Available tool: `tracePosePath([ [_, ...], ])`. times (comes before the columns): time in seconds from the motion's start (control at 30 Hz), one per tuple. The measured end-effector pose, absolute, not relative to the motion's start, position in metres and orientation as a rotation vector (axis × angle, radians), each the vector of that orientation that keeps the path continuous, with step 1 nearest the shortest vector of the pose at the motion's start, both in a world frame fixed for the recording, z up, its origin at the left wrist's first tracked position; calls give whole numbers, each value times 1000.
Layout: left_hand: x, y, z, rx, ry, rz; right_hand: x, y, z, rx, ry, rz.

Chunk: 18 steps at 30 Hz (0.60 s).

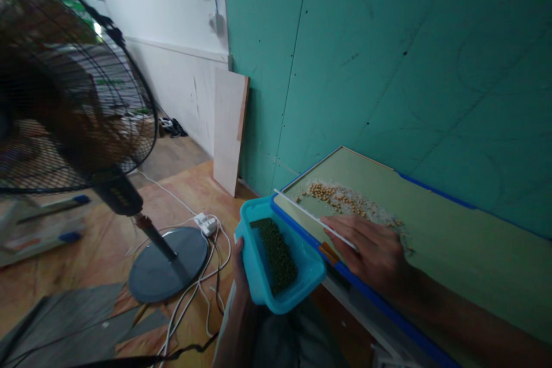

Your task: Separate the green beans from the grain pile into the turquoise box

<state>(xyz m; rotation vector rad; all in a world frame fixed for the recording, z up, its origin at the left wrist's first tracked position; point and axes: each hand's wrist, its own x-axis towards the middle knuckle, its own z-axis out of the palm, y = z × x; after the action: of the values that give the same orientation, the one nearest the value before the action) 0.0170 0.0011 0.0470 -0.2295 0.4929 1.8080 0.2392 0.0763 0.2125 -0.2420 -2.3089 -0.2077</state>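
Note:
My left hand [240, 267] is closed around the near left side of a light blue plastic container [308, 267], held against the table's edge. Small green beans [278, 256], like mung beans, lie inside it in a band. Over the tabletop, my right hand [373, 247] grips a thin white strip [310, 215] that lies along the blue edge, its far end close to the container's rim. Beyond that hand, yellow soybeans [325, 191] are scattered among white grains [366, 207], which look like rice. Some fingertips of both hands are hidden.
The pale green table [448, 224] with blue edging stands against a green wall [345, 57]. On the left is a standing fan [116, 190] with a round base. White cables and a power strip [206, 223] lie on the floor. A white board [228, 132] leans by the wall.

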Motion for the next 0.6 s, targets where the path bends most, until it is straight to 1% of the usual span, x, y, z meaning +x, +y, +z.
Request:
tracePosePath([
  [0.13, 17, 0, 55, -318, 552, 1740, 241, 76, 212, -258, -2305, -226],
  [0.23, 15, 0, 41, -280, 537, 1762, 240, 76, 213, -235, -2292, -213],
  [0.4, 10, 4, 10, -94, 324, 1806, 238, 77, 213, -203, -2245, -206],
  [0.6, 13, 2, 12, -201, 370, 1739, 236, 77, 213, -263, -2208, -246],
])
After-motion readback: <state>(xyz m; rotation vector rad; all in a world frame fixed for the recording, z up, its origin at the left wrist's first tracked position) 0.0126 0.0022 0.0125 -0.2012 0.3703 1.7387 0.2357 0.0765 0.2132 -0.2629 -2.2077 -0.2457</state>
